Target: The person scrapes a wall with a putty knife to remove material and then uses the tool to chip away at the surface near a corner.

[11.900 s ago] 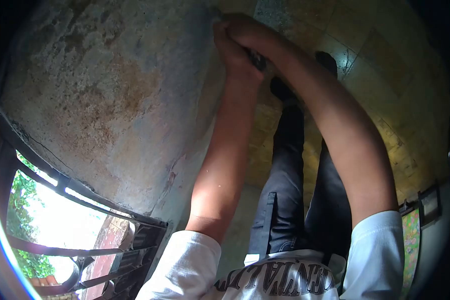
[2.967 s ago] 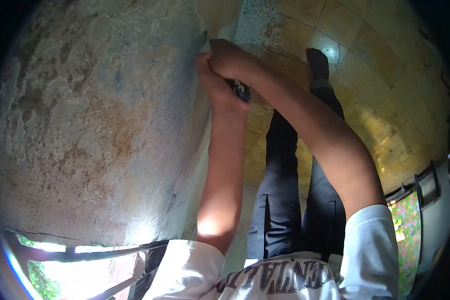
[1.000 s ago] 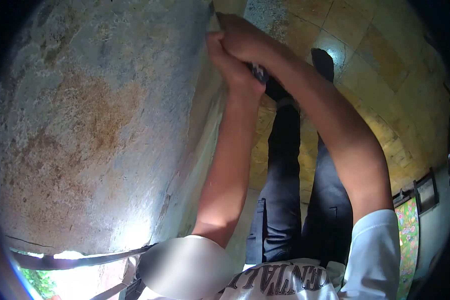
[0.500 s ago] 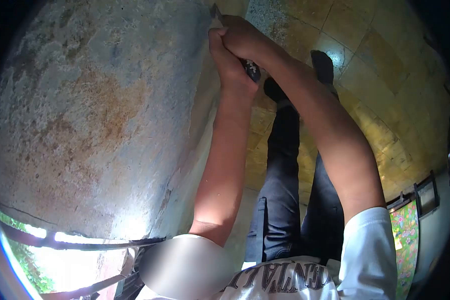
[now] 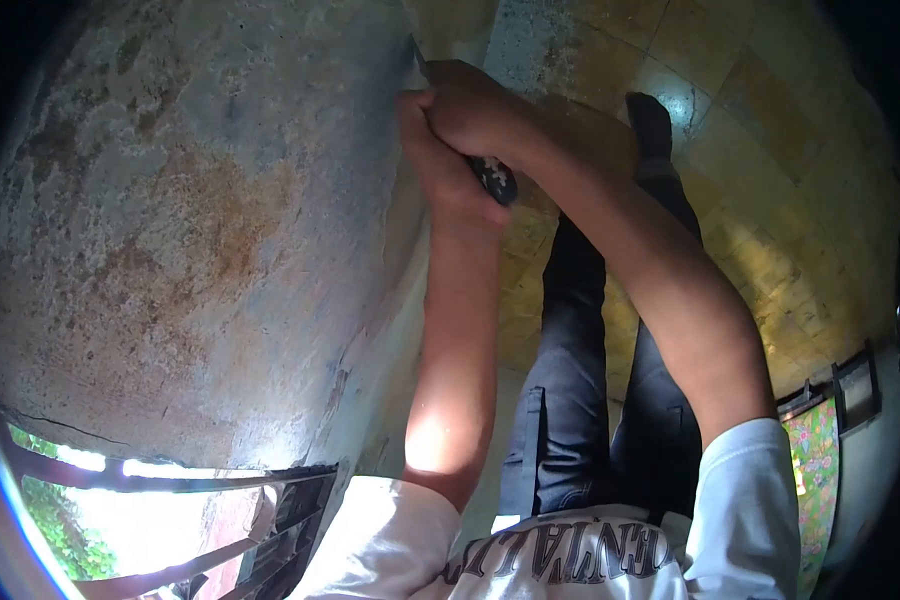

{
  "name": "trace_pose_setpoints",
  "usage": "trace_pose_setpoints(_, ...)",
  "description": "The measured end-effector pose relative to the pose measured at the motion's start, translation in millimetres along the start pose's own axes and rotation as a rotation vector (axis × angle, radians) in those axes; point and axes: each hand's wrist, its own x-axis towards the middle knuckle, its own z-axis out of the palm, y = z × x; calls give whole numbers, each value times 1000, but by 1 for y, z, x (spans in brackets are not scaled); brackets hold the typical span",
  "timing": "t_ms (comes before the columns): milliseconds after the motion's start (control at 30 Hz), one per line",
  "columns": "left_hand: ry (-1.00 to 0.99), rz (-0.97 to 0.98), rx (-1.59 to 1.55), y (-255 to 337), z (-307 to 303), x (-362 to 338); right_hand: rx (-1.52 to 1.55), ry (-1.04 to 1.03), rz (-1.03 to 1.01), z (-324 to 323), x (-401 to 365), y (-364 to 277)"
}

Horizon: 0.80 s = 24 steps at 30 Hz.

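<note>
The tool (image 5: 495, 180), a dark speckled handle with its working end hidden, is pressed to the corner of the rough, stained wall (image 5: 200, 230). It looks stiff and light, best held by that handle. The left hand (image 5: 438, 175) has a closed grip round it, with the right hand (image 5: 475, 110) clamped over the top. The tiled floor (image 5: 770, 200) lies below.

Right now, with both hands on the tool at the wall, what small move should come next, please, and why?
Probably a short, firm push of the tool along the wall. The right hand is clasped over the left hand on its dark handle, and its thin tip meets the stained, patchy wall near its edge, so a small stroke there seems apt.
</note>
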Motion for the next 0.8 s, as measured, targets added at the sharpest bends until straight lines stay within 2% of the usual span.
trace_pose_setpoints(133, 27, -50, 174, 14, 12, 21, -13, 64, 85, -3, 29, -2)
trace_pose_setpoints(233, 41, -62, 165, 11, 22, 36, 178, 68, 115, -13, 33, 0)
trace_pose_setpoints(333, -78, -45, 25, 13, 9, 6, 28, 100, -39, -2, 14, -6)
trace_pose_setpoints(400, -27, 49, 43, 11, 10, -22, -19, 9, -52, -2, -18, -20)
trace_pose_setpoints(500, 69, 151, 21, 2, 5, -68, -7, 35, -247, 27, -46, -6)
trace_pose_setpoints(533, 112, 179, 6, -3, 0, -83, 39, -48, -223, 30, -59, -8)
trace_pose_setpoints(600, 172, 140, 72, -10, -7, -111, 125, -208, -175, 28, -87, -8)
trace_pose_setpoints(633, 251, 112, 143, -28, 33, -106, 218, -177, -155, -8, -86, 7)
trace_pose_setpoints(700, 250, -9, 232, -36, 25, -121, 293, -59, -156, 10, -101, 35)
trace_pose_setpoints(800, 271, -81, 348, -53, 16, -135, 364, -68, -24, -6, -133, 42)
